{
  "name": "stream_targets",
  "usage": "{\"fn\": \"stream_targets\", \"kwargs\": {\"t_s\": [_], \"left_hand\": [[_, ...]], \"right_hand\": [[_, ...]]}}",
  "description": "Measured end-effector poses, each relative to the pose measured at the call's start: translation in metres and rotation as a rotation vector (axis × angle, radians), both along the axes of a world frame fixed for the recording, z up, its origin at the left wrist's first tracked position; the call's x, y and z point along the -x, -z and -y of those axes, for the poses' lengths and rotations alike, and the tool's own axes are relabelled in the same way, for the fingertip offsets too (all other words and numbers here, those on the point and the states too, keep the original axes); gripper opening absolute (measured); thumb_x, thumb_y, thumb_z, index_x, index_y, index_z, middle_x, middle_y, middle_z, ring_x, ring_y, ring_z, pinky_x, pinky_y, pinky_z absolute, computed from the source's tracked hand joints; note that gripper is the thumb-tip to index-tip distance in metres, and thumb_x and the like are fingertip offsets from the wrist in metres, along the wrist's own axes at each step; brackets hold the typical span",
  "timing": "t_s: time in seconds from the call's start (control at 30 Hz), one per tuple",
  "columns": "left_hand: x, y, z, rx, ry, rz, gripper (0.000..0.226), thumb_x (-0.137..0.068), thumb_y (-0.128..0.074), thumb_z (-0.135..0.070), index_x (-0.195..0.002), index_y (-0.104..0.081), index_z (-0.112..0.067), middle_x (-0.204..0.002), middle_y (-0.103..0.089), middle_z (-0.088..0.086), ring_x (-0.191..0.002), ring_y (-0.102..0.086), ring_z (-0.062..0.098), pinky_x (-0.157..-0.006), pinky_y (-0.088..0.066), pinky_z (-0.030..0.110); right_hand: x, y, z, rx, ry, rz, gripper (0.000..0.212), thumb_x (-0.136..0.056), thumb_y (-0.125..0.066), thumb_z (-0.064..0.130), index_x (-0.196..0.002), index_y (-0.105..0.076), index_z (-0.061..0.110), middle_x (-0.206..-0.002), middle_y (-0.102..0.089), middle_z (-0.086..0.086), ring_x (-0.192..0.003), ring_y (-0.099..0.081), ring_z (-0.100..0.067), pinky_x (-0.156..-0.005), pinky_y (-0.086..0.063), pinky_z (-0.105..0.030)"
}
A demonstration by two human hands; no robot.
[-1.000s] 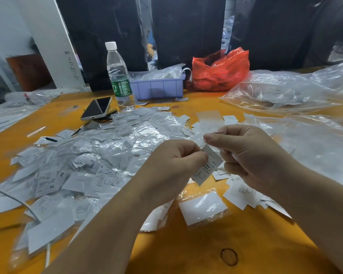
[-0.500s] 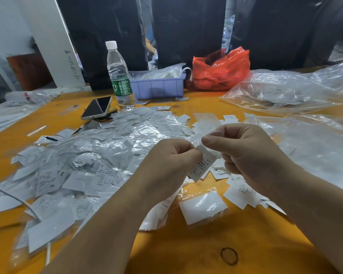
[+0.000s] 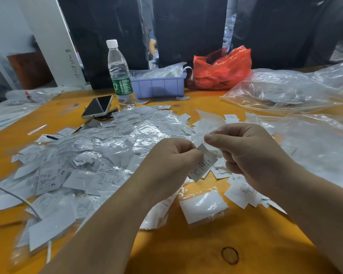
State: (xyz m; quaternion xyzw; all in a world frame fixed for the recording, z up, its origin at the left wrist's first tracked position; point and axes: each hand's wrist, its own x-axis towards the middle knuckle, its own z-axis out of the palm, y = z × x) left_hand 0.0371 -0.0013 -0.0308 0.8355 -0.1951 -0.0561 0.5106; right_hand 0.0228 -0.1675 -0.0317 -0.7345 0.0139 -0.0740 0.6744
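Gripping tight, kept the printed label (image 3: 203, 165) pinched between left hand (image 3: 172, 161) and right hand (image 3: 251, 155), both curled on it, just above the orange table (image 3: 186, 244). Barely shifted over the last second, nudged a touch leftward, so likely still mid-peel. Left the label heap (image 3: 107, 151) beyond untouched.

The label (image 3: 203, 165) is a small white rectangle printed with rows of dark text. It hangs tilted between the two grips. Its upper end is pinched at the fingertips of the left grip (image 3: 172, 161) and the right grip (image 3: 249, 155), and its lower end is free.
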Motion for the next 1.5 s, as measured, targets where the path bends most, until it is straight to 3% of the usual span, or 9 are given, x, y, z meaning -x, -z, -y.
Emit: {"fn": "stream_targets", "kwargs": {"t_s": [0.1,0.17,0.33,0.6,0.97,1.27,1.37,1.5], "left_hand": [[-0.0004,0.0013,-0.0004,-0.014,-0.009,-0.013,0.027,-0.090,-0.058,-0.029,-0.078,-0.070,-0.009,-0.058,-0.056,-0.010,-0.051,-0.045,0.000,-0.051,-0.037,0.017],[-0.0007,0.0018,-0.0007,-0.013,0.001,-0.012,0.028,-0.085,-0.056,-0.033,-0.078,-0.070,-0.010,-0.059,-0.058,-0.010,-0.051,-0.047,-0.001,-0.051,-0.037,0.015],[-0.0017,0.0030,-0.0010,-0.032,-0.014,-0.011,0.024,-0.092,-0.057,-0.024,-0.079,-0.071,-0.009,-0.071,-0.063,0.003,-0.052,-0.047,0.000,-0.051,-0.038,0.016],[0.0008,0.0013,0.0009,-0.041,0.025,-0.020,0.025,-0.090,-0.057,-0.029,-0.080,-0.071,-0.011,-0.072,-0.066,-0.006,-0.055,-0.051,-0.001,-0.051,-0.039,0.016],[0.0007,0.0000,-0.0002,-0.053,-0.002,-0.022,0.024,-0.093,-0.055,-0.020,-0.079,-0.070,-0.007,-0.058,-0.061,-0.014,-0.052,-0.050,-0.002,-0.051,-0.038,0.016],[0.0002,-0.0012,0.0003,-0.004,-0.010,-0.050,0.030,-0.072,-0.052,-0.038,-0.075,-0.070,-0.014,-0.058,-0.057,-0.008,-0.052,-0.047,0.004,-0.051,-0.038,0.019],[-0.0009,-0.0020,-0.0007,0.044,-0.020,-0.091,0.025,-0.081,-0.060,-0.032,-0.072,-0.070,-0.011,-0.058,-0.053,0.000,-0.052,-0.042,0.014,-0.048,-0.033,0.023],[-0.0034,-0.0015,-0.0024,0.110,-0.039,-0.147,0.028,-0.091,-0.059,-0.018,-0.067,-0.068,-0.007,-0.050,-0.050,-0.003,-0.044,-0.040,0.010,-0.041,-0.033,0.017]], "right_hand": [[-0.0003,-0.0003,0.0003,-0.012,0.006,-0.009,0.020,-0.084,-0.073,0.016,-0.091,-0.069,-0.002,-0.038,-0.043,0.014,-0.033,-0.031,-0.004,-0.037,-0.030,-0.019],[-0.0006,-0.0005,0.0006,-0.011,0.004,-0.010,0.020,-0.084,-0.073,0.017,-0.090,-0.070,-0.001,-0.038,-0.043,0.013,-0.033,-0.031,-0.004,-0.037,-0.029,-0.020],[0.0004,-0.0004,0.0006,-0.016,0.001,-0.014,0.019,-0.087,-0.070,0.021,-0.083,-0.074,0.003,-0.039,-0.045,0.012,-0.035,-0.031,-0.005,-0.037,-0.029,-0.021],[0.0008,-0.0010,-0.0001,-0.021,-0.010,-0.007,0.024,-0.088,-0.068,0.027,-0.079,-0.075,0.005,-0.039,-0.042,0.013,-0.034,-0.031,-0.004,-0.037,-0.028,-0.021],[0.0028,-0.0035,-0.0027,-0.045,-0.030,-0.015,0.031,-0.091,-0.064,0.028,-0.073,-0.075,0.006,-0.042,-0.040,0.008,-0.037,-0.030,-0.006,-0.037,-0.028,-0.019],[0.0031,-0.0041,-0.0024,-0.031,-0.042,-0.023,0.025,-0.090,-0.066,0.024,-0.077,-0.075,0.005,-0.043,-0.040,0.006,-0.037,-0.030,-0.006,-0.038,-0.028,-0.020],[0.0023,-0.0037,-0.0021,-0.041,-0.062,-0.038,0.017,-0.085,-0.070,0.019,-0.082,-0.075,0.003,-0.044,-0.042,0.003,-0.039,-0.029,-0.008,-0.038,-0.027,-0.021],[0.0025,-0.0026,-0.0030,-0.055,-0.111,-0.059,0.016,-0.086,-0.068,0.017,-0.088,-0.073,0.001,-0.044,-0.043,0.003,-0.038,-0.029,-0.007,-0.037,-0.027,-0.020]]}}
